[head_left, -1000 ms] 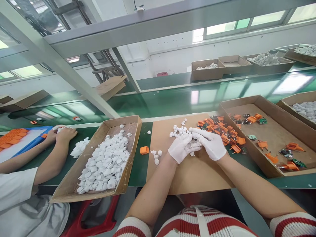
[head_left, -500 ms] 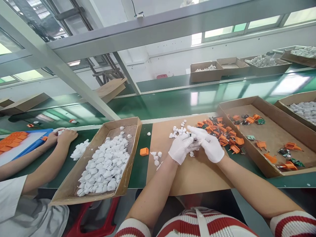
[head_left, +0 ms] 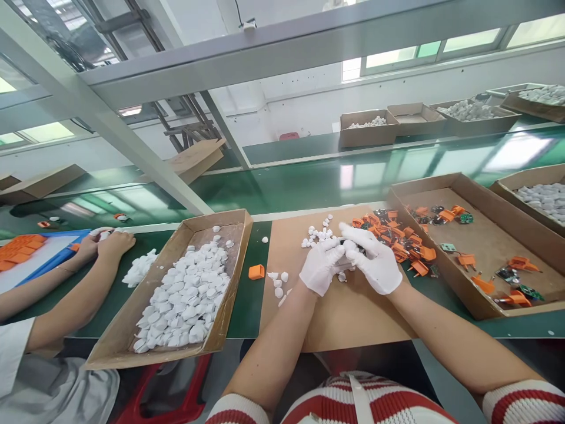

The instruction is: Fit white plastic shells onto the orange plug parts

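My left hand (head_left: 320,270) and my right hand (head_left: 377,262), both in white gloves, meet above a brown cardboard sheet (head_left: 348,324). Their fingers are closed together around a small part; a dark bit shows between them, but its kind is hidden. Just beyond my left hand lie small white caps (head_left: 315,235) in a loose cluster. To the right of my right hand is a heap of orange plug housings (head_left: 399,252) with wires and metal bits. A few more white pieces (head_left: 278,292) and a single orange housing (head_left: 256,272) lie to the left.
A cardboard box of white caps (head_left: 185,294) stands to my left. At right, another cardboard box (head_left: 441,277) holds orange housings and green circuit boards. A co-worker's hands (head_left: 112,240) work by a blue-edged tray (head_left: 57,256). A metal beam (head_left: 282,65) crosses overhead.
My right hand's fingers have shifted slightly and curled closer over the part at my left fingertips. The co-worker's hands have moved a little. The boxes stay put.
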A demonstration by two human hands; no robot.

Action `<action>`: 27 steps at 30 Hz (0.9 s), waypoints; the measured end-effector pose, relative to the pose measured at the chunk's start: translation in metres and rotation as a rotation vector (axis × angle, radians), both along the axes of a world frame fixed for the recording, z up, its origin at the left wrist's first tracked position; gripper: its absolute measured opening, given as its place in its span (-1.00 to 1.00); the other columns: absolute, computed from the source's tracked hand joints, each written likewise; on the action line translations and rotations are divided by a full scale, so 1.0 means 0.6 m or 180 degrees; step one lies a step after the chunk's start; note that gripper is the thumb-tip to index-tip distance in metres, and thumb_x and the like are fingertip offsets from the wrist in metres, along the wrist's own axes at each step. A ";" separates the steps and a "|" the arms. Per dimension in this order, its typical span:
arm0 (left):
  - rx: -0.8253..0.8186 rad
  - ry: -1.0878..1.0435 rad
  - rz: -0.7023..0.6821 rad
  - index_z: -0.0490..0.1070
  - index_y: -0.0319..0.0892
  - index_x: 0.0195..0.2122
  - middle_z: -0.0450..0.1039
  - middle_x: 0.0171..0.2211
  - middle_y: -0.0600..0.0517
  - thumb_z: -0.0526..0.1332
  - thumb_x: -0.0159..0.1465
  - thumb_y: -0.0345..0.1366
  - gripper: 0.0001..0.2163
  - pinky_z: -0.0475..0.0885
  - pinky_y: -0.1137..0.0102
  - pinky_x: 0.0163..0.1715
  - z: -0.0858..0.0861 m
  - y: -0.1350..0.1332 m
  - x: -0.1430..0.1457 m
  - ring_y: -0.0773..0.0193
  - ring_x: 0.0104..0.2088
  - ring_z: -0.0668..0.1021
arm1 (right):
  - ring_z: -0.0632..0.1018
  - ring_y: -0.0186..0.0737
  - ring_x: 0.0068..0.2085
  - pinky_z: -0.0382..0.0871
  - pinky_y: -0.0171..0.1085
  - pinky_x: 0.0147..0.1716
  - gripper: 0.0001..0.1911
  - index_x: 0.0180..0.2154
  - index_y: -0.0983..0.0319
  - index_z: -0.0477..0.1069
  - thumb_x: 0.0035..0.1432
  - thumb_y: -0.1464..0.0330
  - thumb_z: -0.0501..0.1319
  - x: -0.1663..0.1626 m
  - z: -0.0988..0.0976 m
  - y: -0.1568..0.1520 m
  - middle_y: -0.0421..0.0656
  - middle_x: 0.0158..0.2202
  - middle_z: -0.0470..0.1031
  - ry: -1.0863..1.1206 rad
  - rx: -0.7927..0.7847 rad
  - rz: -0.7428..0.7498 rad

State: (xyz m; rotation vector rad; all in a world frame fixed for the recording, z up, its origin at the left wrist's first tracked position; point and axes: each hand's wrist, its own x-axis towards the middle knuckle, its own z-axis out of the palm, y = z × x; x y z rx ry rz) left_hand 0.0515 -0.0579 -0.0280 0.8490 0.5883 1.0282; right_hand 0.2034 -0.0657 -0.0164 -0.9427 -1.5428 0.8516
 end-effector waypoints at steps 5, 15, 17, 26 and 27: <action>-0.0125 0.0029 0.0002 0.53 -0.23 -0.13 0.55 -0.23 -0.10 0.42 0.13 -0.05 -0.60 0.52 0.17 -0.10 -0.006 0.004 0.000 0.10 -0.22 0.62 | 0.50 -0.10 0.12 0.38 -0.07 0.18 -0.67 0.00 0.05 0.56 0.30 0.14 0.17 0.003 -0.004 0.001 -0.14 0.05 0.56 -0.0223 0.0153 -0.0047; -0.0236 0.0115 0.0137 0.55 -0.20 -0.29 0.56 -0.29 -0.07 0.45 0.06 -0.10 -0.69 0.51 0.16 -0.10 -0.003 0.001 0.005 0.04 -0.16 0.59 | 0.43 -0.04 0.19 0.35 -0.03 0.20 -0.61 0.11 0.02 0.48 0.37 0.19 0.04 0.003 -0.010 0.001 -0.11 0.17 0.45 -0.1105 0.0805 -0.0139; -0.0218 0.0032 0.0100 0.52 -0.21 -0.31 0.55 -0.29 -0.07 0.44 0.06 -0.06 -0.67 0.51 0.18 -0.11 -0.001 0.000 0.005 0.04 -0.15 0.59 | 0.41 -0.02 0.21 0.35 -0.04 0.19 -0.53 0.23 0.05 0.35 0.34 0.17 0.07 0.002 -0.013 0.003 -0.08 0.22 0.40 -0.1065 0.0734 -0.0039; -0.0577 -0.0559 -0.0270 0.46 -0.23 -0.34 0.44 -0.40 0.03 0.37 0.17 -0.17 -0.78 0.49 0.34 -0.21 0.006 0.005 -0.011 0.34 -0.41 0.51 | 0.41 0.05 0.18 0.35 0.02 0.16 -0.54 0.12 0.04 0.46 0.17 0.37 0.19 -0.002 -0.009 0.011 -0.10 0.12 0.48 -0.1379 0.0989 -0.0248; -0.0537 -0.0592 -0.0291 0.46 -0.23 -0.36 0.44 -0.40 0.03 0.36 0.19 -0.18 -0.79 0.48 0.37 -0.22 0.005 0.005 -0.012 0.36 -0.43 0.50 | 0.41 0.06 0.17 0.36 0.04 0.15 -0.53 0.13 0.06 0.45 0.16 0.38 0.19 -0.002 -0.009 0.012 -0.09 0.12 0.48 -0.1452 0.1035 -0.0231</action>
